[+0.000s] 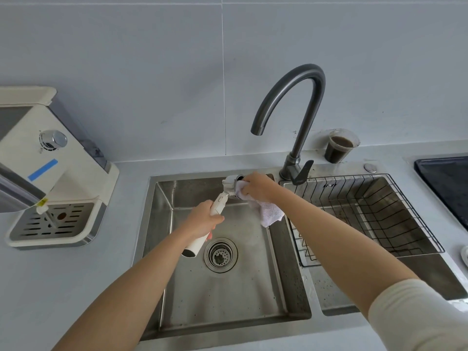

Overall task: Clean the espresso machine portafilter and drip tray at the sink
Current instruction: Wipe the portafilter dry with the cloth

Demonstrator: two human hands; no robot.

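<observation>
White cloth (255, 198) and right hand (255, 187) hide the metal portafilter basket's (234, 188) inside; cream espresso machine (50, 158) is cropped at the left edge, black tray (448, 183) at the right.

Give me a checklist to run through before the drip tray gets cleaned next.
1. Portafilter held firm by left hand on its handle: ok.
2. Cloth pressed into the basket by right hand: ok.
3. Basket wiped clean: cannot tell, cloth covers it.
4. Faucet off: ok, no water runs.
5. Drip tray brought to the sink: not ok, it sits on the machine.
</observation>
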